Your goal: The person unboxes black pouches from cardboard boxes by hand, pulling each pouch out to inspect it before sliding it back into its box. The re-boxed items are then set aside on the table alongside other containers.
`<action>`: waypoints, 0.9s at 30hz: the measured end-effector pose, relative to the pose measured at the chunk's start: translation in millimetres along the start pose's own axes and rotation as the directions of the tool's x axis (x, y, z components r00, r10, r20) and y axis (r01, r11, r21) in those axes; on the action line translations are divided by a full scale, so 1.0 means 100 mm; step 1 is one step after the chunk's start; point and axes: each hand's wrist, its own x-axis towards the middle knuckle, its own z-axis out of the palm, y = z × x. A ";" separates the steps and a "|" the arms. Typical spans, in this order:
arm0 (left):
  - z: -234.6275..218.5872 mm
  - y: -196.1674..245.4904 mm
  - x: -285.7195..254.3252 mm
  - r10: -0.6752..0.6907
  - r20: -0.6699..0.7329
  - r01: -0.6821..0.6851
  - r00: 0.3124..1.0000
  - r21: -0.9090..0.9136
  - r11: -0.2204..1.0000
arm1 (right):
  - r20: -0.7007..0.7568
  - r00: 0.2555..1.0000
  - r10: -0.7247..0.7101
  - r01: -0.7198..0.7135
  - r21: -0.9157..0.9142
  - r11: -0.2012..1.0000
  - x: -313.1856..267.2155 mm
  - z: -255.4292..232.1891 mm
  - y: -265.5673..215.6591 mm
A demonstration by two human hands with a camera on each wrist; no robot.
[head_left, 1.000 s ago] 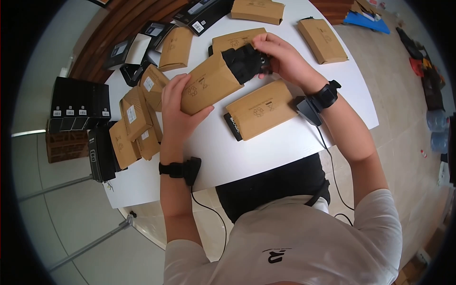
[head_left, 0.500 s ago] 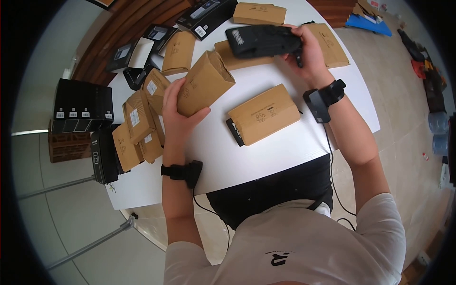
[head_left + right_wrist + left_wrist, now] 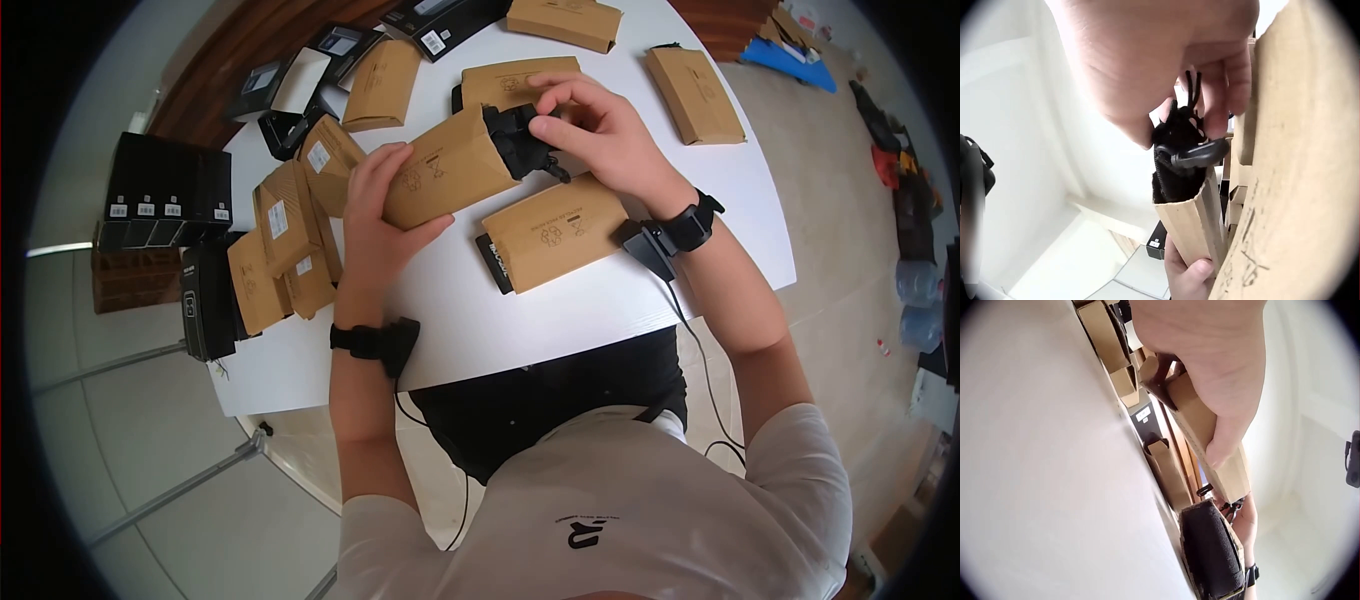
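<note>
Near the middle of the head view, one open-ended carton (image 3: 450,175) is gripped by the left hand (image 3: 378,220), its fingers wrapped round the cardboard above the white tabletop (image 3: 480,335). At the carton's right end, the fingers of the right hand (image 3: 612,140) pinch one black fabric item (image 3: 517,145), which is partly inside the carton and partly sticking out; the right wrist view shows two thin cord ends on it. Five more cartons lie singly: a lower one (image 3: 555,235) right of centre, one (image 3: 500,78) just behind the hands, one (image 3: 697,95) at upper right, one (image 3: 565,22) at top centre and one (image 3: 383,88) at upper left. Further left, at least three cartons overlap in a pile (image 3: 285,235); their exact number cannot be told.
</note>
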 end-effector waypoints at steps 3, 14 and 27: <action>0.01 -0.01 0.00 -0.021 -0.011 0.020 1.000 -0.034 0.999 | 0.013 0.997 -0.072 0.071 0.063 0.995 0.02 -0.03 -0.04; 0.00 0.00 0.02 0.003 0.119 -0.001 0.993 -0.022 1.000 | 0.246 0.959 0.140 -0.132 -0.049 0.990 0.02 0.03 0.10; 0.03 -0.07 -0.06 -0.115 0.249 0.125 0.962 -0.024 0.992 | 0.017 0.848 0.529 -0.352 -0.729 0.587 -0.21 -0.34 -0.56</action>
